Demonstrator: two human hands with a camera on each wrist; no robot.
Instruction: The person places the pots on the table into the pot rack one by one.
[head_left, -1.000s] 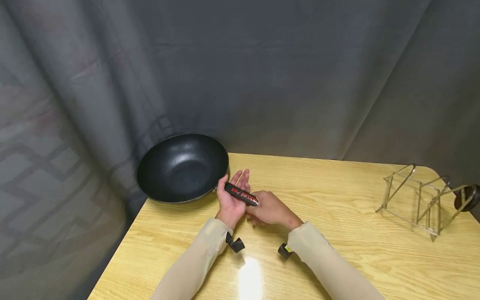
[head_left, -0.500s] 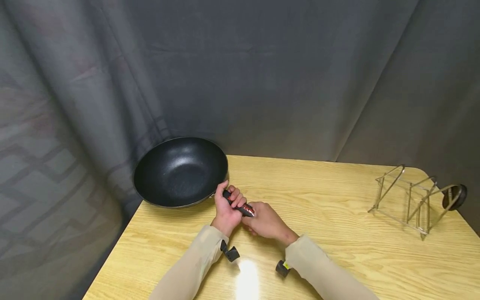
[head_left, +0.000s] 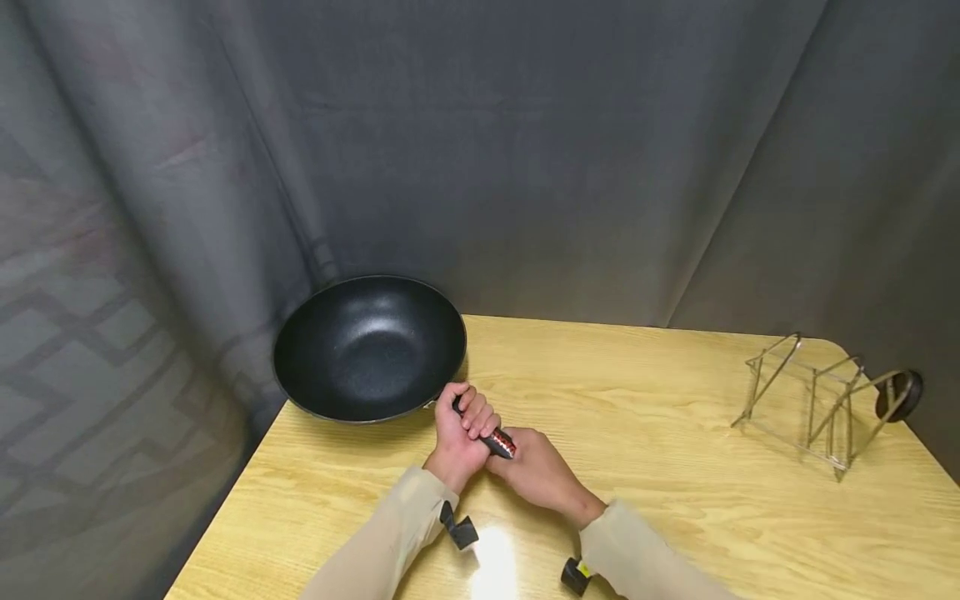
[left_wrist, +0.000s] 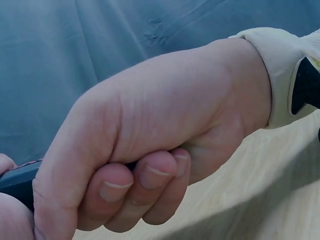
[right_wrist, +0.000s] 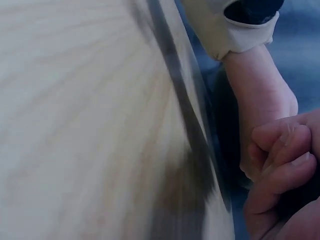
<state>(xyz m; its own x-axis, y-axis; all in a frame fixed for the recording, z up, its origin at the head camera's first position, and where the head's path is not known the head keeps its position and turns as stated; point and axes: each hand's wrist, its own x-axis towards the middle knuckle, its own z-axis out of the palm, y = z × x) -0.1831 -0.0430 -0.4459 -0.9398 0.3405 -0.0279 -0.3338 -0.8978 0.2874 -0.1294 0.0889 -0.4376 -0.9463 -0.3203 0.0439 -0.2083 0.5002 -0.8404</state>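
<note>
A black wok stands at the far left of the table, its inside facing me and its short black handle pointing toward me to the right. In the head view, my left hand wraps its fingers round the handle, close to the pan. My right hand grips the handle's end from the right, touching the left hand. The left wrist view shows the right hand's fingers curled under, with the black handle emerging at the left edge. Hands hide most of the handle.
A metal wire rack stands on the wooden table at the right, with a dark round object at its far side. Grey curtains hang behind the table and along its left side.
My left hand's fingers, straight beneath the handle a second ago, have curled round it. The right hand keeps hold of the handle's end. The wok stays at the left.
</note>
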